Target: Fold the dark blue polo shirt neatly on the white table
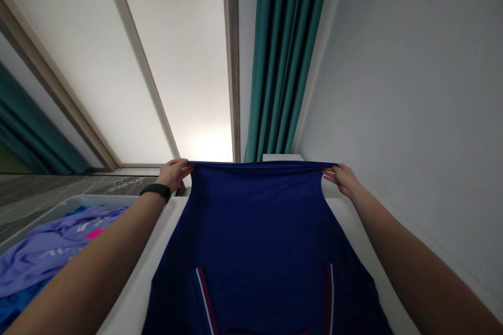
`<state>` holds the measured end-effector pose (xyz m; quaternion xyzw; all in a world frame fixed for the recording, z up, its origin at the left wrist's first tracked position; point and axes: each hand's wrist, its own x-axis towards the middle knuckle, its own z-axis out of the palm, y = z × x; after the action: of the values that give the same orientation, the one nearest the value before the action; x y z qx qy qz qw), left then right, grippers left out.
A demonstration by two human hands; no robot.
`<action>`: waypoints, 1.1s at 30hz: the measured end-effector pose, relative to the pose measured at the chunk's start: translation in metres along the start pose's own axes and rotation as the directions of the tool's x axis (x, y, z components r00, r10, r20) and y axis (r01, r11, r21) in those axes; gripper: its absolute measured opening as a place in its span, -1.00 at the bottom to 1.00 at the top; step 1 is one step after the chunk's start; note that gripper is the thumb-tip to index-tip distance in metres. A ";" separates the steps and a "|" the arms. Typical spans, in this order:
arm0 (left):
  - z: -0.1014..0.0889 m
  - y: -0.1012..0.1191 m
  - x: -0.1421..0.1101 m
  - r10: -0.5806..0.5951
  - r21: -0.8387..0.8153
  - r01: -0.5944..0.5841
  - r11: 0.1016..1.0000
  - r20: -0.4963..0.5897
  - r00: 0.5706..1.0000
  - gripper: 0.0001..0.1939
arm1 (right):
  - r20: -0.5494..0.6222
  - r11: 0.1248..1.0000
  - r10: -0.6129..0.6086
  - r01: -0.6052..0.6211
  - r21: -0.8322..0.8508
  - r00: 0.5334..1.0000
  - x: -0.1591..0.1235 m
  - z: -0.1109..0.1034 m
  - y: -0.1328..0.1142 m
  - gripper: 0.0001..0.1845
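Note:
A dark blue garment (259, 235) with red and white stripes near its lower part lies stretched over a white table (353, 220). My left hand (173, 171) pinches its far left corner, fingers closed on the cloth. My right hand (342, 177) pinches the far right corner the same way. The far edge of the garment is pulled taut between both hands. A black band sits on my left wrist.
A clear bin (58, 209) at the left holds lilac and blue clothes (51, 251). Teal curtains (285, 57) hang behind the table, with a grey wall (412, 104) to the right. A dark wood-grain floor (47, 191) shows at the left.

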<state>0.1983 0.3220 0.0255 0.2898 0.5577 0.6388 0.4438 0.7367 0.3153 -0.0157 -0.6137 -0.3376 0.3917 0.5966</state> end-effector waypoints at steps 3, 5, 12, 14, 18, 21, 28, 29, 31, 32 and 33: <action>-0.005 -0.006 0.003 0.000 -0.002 0.000 1.000 -0.012 1.000 -0.82 | -0.001 1.000 0.023 -0.023 0.008 1.000 -0.006 -0.010 0.010 -0.82; -0.010 -0.010 0.003 -0.003 0.008 0.003 1.000 -0.024 1.000 -0.81 | 0.012 0.999 0.031 -0.032 0.007 0.999 -0.012 -0.015 0.017 -0.82; -0.030 -0.034 -0.008 -0.010 0.114 0.018 0.993 -0.068 0.998 -0.84 | 0.089 0.994 0.091 -0.086 -0.060 0.992 -0.042 -0.029 0.040 -0.87; -0.037 -0.043 -0.015 -0.008 0.156 0.020 0.988 -0.075 0.997 -0.83 | 0.075 0.990 0.116 -0.110 -0.089 0.990 -0.050 -0.034 0.046 -0.84; -0.050 -0.058 -0.029 -0.095 0.229 0.093 0.969 -0.004 0.995 -0.86 | 0.040 0.970 0.185 -0.175 -0.169 0.982 -0.061 -0.044 0.054 -0.76; -0.053 -0.059 -0.033 -0.199 0.246 0.166 0.955 0.116 0.973 -0.87 | 0.082 0.963 0.206 -0.188 -0.195 0.975 -0.064 -0.042 0.051 -0.84; -0.025 -0.028 -0.009 -0.052 0.019 0.049 0.999 0.239 0.970 -0.90 | 0.134 0.991 0.062 -0.077 0.106 0.989 -0.050 -0.019 0.018 -0.84; -0.020 -0.024 -0.003 -0.018 -0.015 0.022 1.000 0.231 0.973 -0.92 | 0.112 0.984 0.045 -0.063 0.168 0.993 -0.049 -0.016 0.014 -0.84; -0.013 -0.017 0.006 0.019 -0.051 -0.009 0.999 0.211 0.977 -0.89 | 0.080 0.972 0.045 -0.062 0.229 0.996 -0.047 -0.013 0.011 -0.83; -0.011 -0.015 0.010 0.027 -0.056 -0.015 0.998 0.202 0.979 -0.86 | 0.072 0.970 0.052 -0.068 0.234 0.996 -0.046 -0.012 0.011 -0.82; -0.009 -0.015 0.013 0.032 -0.058 -0.021 0.998 0.193 0.981 -0.84 | 0.070 0.970 0.057 -0.072 0.234 0.996 -0.046 -0.011 0.012 -0.82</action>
<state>0.1886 0.3289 0.0078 0.3454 0.4900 0.6287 0.4953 0.7247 0.2688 -0.0242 -0.5365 -0.2870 0.4675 0.6413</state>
